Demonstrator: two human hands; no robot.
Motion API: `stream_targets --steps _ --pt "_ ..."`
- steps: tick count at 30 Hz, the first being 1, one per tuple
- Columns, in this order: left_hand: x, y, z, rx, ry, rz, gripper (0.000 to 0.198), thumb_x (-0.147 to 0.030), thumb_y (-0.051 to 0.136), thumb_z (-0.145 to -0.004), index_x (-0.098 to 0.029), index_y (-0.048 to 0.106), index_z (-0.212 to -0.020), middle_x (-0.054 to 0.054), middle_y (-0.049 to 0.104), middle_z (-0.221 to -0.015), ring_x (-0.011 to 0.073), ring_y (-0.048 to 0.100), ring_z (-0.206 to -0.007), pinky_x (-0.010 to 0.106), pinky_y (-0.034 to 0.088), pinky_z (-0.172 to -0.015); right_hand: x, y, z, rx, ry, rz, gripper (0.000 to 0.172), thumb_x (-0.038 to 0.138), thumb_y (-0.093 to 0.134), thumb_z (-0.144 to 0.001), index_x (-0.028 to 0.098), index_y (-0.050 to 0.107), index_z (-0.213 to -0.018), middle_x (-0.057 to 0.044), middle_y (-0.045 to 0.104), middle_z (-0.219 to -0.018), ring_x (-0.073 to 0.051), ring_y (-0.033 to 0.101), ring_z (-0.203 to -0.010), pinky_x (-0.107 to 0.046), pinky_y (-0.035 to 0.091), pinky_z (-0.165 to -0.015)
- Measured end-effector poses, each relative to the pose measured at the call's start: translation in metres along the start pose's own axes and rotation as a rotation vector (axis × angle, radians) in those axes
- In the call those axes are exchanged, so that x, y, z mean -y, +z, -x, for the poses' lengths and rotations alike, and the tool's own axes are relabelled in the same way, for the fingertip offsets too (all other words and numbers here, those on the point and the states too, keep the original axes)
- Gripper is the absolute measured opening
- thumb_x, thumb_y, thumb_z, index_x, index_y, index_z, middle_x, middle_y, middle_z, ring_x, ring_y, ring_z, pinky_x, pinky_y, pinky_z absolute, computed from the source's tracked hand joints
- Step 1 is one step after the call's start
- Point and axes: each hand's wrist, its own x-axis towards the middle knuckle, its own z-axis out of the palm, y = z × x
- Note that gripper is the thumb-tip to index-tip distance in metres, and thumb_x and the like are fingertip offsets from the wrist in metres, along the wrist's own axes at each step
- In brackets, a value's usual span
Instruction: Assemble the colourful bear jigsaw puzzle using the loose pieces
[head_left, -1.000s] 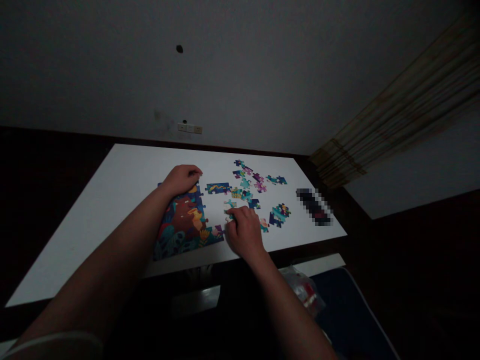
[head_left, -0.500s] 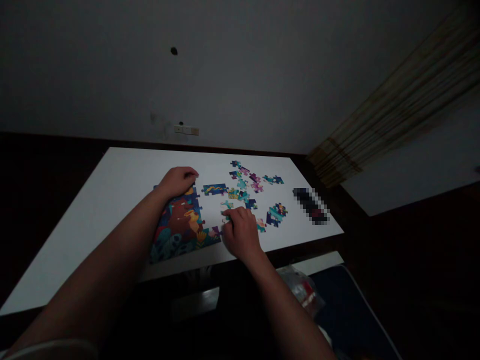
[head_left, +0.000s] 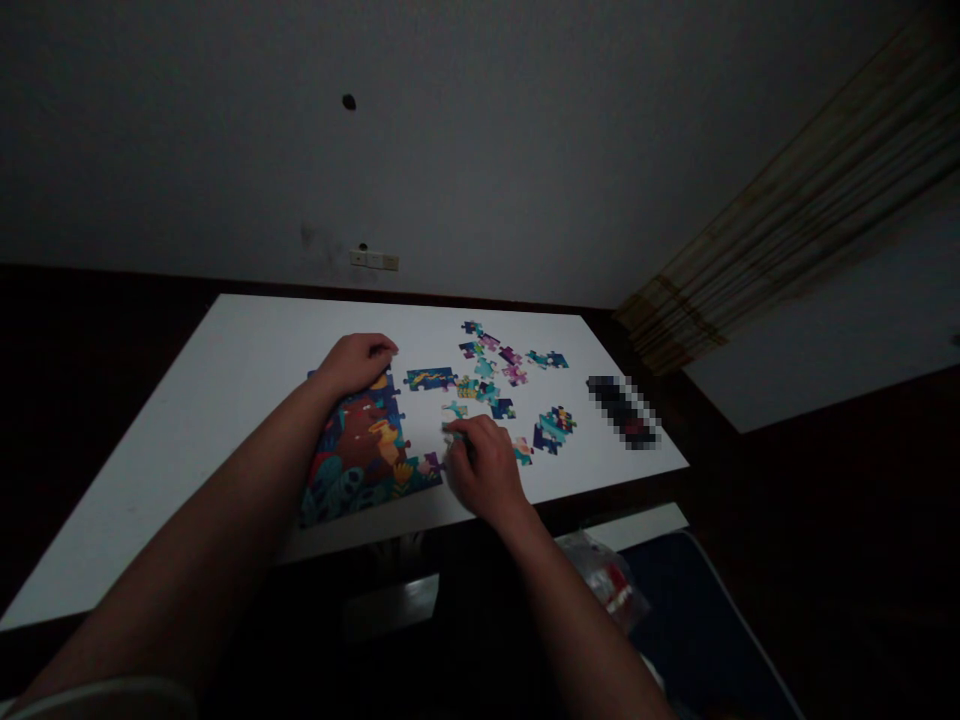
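A partly joined jigsaw puzzle (head_left: 360, 440) with a brown bear picture lies near the table's front edge. My left hand (head_left: 358, 362) rests on its upper edge, fingers loosely bent with a gap between them and nothing visible inside. To the right of the joined part, my right hand (head_left: 487, 465) pinches a small puzzle piece (head_left: 451, 436), mostly covered by the fingers. Just above it lies a pale teal piece (head_left: 454, 411). A joined blue strip with a yellow pattern (head_left: 430, 379) sits apart from the bear section. Several loose pieces (head_left: 486, 368) spread out beyond my right hand.
The white table (head_left: 172, 420) stands close to a grey wall with a socket strip (head_left: 373, 260). At the table's right lies a dark, pixelated object (head_left: 622, 412). A clear plastic bag (head_left: 606, 580) rests on a blue seat (head_left: 697, 610) below. A curtain (head_left: 697, 290) hangs at right.
My right hand has shifted very slightly right, and a bit more of the piece at its fingertips shows. My left hand and the joined puzzle have stayed in place.
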Motion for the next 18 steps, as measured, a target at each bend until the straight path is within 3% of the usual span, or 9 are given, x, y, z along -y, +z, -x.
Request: stream_targets --steps 3,7,10,13,18 --pt "-0.001 -0.001 0.001 0.000 0.009 0.008 0.035 -0.043 0.074 -0.100 -0.028 0.100 -0.118 0.012 0.099 -0.125 0.0359 0.090 -0.119 0.049 0.069 -0.116 -0.014 -0.016 0.003 -0.232 0.071 -0.198 0.018 0.040 0.070 -0.112 0.031 0.086 -0.113 -0.013 0.091 -0.114 -0.036 0.086 -0.109 -0.054 0.072 -0.100" --pt "-0.002 0.000 0.001 -0.006 -0.003 0.019 0.032 -0.043 0.078 -0.100 -0.028 0.100 -0.116 0.013 0.099 -0.127 0.0359 0.090 -0.119 0.049 0.069 -0.117 -0.065 -0.065 -0.002 -0.567 0.372 -0.259 0.033 0.064 0.080 -0.101 0.032 0.080 -0.108 -0.012 0.087 -0.105 -0.036 0.083 -0.097 -0.056 0.073 -0.094" --pt "-0.001 0.001 -0.001 -0.004 -0.008 0.012 0.034 -0.045 0.077 -0.101 -0.027 0.101 -0.118 0.014 0.099 -0.125 0.0355 0.090 -0.116 0.048 0.070 -0.115 -0.118 -0.104 -0.007 -0.571 0.490 -0.218 0.030 0.063 0.083 -0.096 0.035 0.077 -0.108 -0.012 0.086 -0.103 -0.039 0.083 -0.102 -0.059 0.071 -0.096" --pt "0.002 0.001 -0.003 -0.002 -0.010 -0.007 0.039 -0.049 0.076 -0.100 -0.027 0.101 -0.120 0.013 0.099 -0.122 0.0362 0.090 -0.114 0.048 0.071 -0.112 -0.156 -0.125 -0.006 -0.479 0.554 -0.147 0.034 0.064 0.082 -0.095 0.033 0.076 -0.105 -0.016 0.088 -0.105 -0.040 0.085 -0.106 -0.060 0.071 -0.102" --pt "0.008 0.001 -0.004 0.009 0.001 -0.056 0.043 -0.051 0.074 -0.100 -0.027 0.100 -0.124 0.013 0.099 -0.121 0.0363 0.088 -0.111 0.047 0.070 -0.109 -0.169 -0.124 -0.002 -0.441 0.551 -0.127 0.028 0.060 0.079 -0.098 0.032 0.077 -0.103 -0.017 0.092 -0.114 -0.041 0.087 -0.113 -0.061 0.069 -0.112"
